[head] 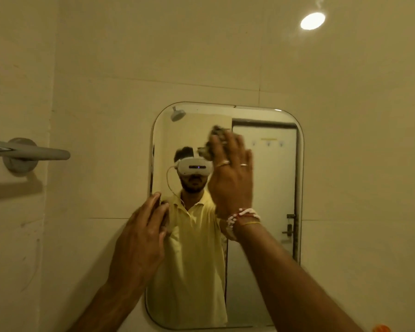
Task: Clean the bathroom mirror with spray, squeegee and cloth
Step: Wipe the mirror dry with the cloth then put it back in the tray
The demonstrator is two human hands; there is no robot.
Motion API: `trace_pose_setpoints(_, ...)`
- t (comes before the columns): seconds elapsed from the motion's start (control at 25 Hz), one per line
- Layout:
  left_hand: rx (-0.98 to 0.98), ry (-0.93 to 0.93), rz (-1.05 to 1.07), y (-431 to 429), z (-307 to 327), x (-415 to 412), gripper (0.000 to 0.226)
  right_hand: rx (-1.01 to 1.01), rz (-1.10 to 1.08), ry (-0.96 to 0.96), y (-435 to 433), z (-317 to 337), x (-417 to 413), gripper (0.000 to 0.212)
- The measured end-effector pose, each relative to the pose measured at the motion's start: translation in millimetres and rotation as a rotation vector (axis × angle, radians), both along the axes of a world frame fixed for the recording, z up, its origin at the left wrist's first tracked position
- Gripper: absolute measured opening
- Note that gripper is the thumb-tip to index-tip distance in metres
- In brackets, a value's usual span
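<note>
A rounded rectangular mirror [268, 259] hangs on the tiled wall ahead. My right hand [233, 178] presses a crumpled dark cloth [213, 142] flat against the upper middle of the glass; most of the cloth is hidden behind my fingers. My left hand [141, 238] rests with spread fingers on the mirror's left edge, holding nothing. The glass reflects a person in a yellow shirt. No spray bottle or squeegee is in view.
A grey towel bar [27, 150] juts from the left wall at head height. A round ceiling light [312, 20] glows at the upper right. The mirror reflects a white door and a shower head. An orange object [381, 329] peeks in at the bottom right.
</note>
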State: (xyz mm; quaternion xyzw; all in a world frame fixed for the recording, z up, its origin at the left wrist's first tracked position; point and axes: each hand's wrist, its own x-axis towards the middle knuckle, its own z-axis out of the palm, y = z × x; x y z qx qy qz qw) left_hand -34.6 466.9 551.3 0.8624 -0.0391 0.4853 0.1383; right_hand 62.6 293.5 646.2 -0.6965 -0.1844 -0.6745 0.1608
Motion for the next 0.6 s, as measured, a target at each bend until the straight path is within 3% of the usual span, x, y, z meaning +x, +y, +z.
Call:
trace_pose_setpoints(0.16, 0.056, -0.086, 0.038, 1, -6, 4, 0.064, 0.501, -0.003, 0.025, -81, -1, 10, 0.055)
trace_pose_setpoints(0.28, 0.041, -0.119, 0.036, 0, -9, 6, 0.065, 0.662, 0.016, 0.05, -88, -2, 10, 0.054)
trace_pose_setpoints(0.4, -0.029, -0.135, 0.0, 2, -11, 5, 0.064, 0.52, 0.04, 0.029, -56, -11, 5, 0.055)
trace_pose_setpoints(0.6, -0.111, -0.102, -0.058, 6, -17, 4, 0.062, -0.047, 0.054, 0.041, 24, -40, -4, 0.072)
